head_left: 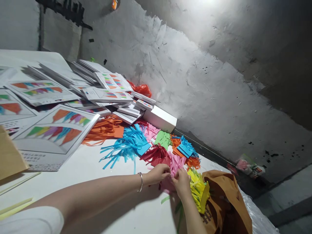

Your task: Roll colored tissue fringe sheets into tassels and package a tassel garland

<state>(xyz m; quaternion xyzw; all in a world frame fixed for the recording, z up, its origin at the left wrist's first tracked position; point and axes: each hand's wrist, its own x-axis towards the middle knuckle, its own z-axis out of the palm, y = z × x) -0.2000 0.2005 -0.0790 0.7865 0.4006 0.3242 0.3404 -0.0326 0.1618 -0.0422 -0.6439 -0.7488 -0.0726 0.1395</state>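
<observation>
Both of my hands are close together over a pink paper tassel (176, 163), whose fringe spreads out beyond my fingertips. My left hand (158, 174), with a silver bracelet at the wrist, is closed, its fingers pinching the pink paper. From the other side my right hand (182, 182) also has its fingers closed on it. Exactly where each fingertip grips is partly hidden. Just beyond my left hand lies a dark red tassel (159, 155). Right beside my right hand sits a yellow tassel (198, 188), against a brown bag (226, 195).
Blue (136, 141), orange (109, 128) and green (163, 139) tassels lie farther back on the white table (97, 188). Printed packs (56, 133) are piled at the left, near a white box (161, 118). A grey wall (185, 81) rises behind the table.
</observation>
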